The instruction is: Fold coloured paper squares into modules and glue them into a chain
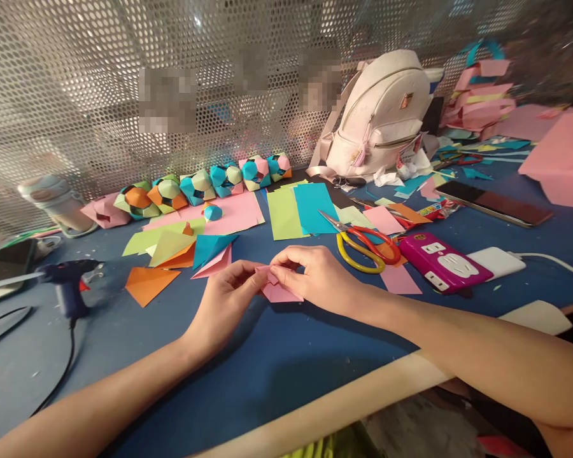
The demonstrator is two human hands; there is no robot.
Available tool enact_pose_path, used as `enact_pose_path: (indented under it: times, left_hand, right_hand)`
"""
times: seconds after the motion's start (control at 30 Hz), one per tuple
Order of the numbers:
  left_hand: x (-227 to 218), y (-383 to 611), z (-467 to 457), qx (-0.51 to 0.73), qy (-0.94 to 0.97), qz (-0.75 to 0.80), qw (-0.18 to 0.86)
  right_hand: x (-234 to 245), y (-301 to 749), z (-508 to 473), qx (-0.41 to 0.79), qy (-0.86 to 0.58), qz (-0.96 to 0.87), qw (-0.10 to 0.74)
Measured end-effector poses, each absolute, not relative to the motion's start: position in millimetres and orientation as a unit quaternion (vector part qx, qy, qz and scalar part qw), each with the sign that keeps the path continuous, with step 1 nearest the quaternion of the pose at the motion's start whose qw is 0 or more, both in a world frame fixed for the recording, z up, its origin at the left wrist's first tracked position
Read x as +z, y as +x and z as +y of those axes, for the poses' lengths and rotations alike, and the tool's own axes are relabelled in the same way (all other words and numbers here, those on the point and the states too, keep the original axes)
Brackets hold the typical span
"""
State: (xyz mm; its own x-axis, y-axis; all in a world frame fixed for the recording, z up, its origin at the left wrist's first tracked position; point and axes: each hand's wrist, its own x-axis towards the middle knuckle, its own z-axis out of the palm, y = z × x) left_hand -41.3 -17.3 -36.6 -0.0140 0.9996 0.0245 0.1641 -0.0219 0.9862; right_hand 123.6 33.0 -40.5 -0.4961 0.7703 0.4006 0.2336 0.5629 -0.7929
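Note:
A small folded piece of pink paper (pixel 282 292) is between my two hands, just above the blue tabletop. My left hand (pixel 229 296) pinches its left corner between thumb and fingers. From the other side, my right hand (pixel 315 277) grips its upper edge, the fingertips close to those of the left. Just left of the hands lie folded blue paper (pixel 213 248), folded pink paper (pixel 218 263) and an orange piece (pixel 150 284). Scissors (pixel 363 245) with red and yellow handles rest beyond my right wrist.
Several folded paper balls (pixel 198 186) line the perforated metal panel (pixel 100 83). A glue gun (pixel 69 286) stands left with its cord trailing forward. On the right are a purple power adapter (pixel 444 262), a phone (pixel 494 202) and a white backpack (pixel 382 121). Paper sheets (pixel 284 216) lie mid-table.

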Motion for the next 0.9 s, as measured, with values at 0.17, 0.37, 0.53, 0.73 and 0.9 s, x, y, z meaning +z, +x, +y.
enact_pose_path:
  times: [0.17,0.37,0.53,0.73,0.9]
  left_hand:
    - [-37.9,-43.5,-15.0,0.485,0.549,0.561,0.386]
    - [-40.8,-44.8,-14.5,0.481,0.548,0.558,0.395]
    - [-42.3,-43.7,-15.2,0.499,0.531,0.548,0.411]
    - [-42.9,-43.0,-14.6,0.531,0.488,0.524,0.453]
    - [-44.2,-44.7,-15.5,0.509,0.535,0.544,0.398]
  right_hand:
    - [-36.8,123.8,30.0,0.352,-0.338,-0.786,0.378]
    - [-38.6,123.9,31.4,0.344,-0.348,-0.792,0.366]
    - [-38.7,124.2,31.9,0.341,-0.336,-0.794,0.375]
    - [-39.7,124.2,31.9,0.353,-0.302,-0.795,0.390]
    - [-40.5,123.8,32.6,0.344,-0.303,-0.802,0.384]
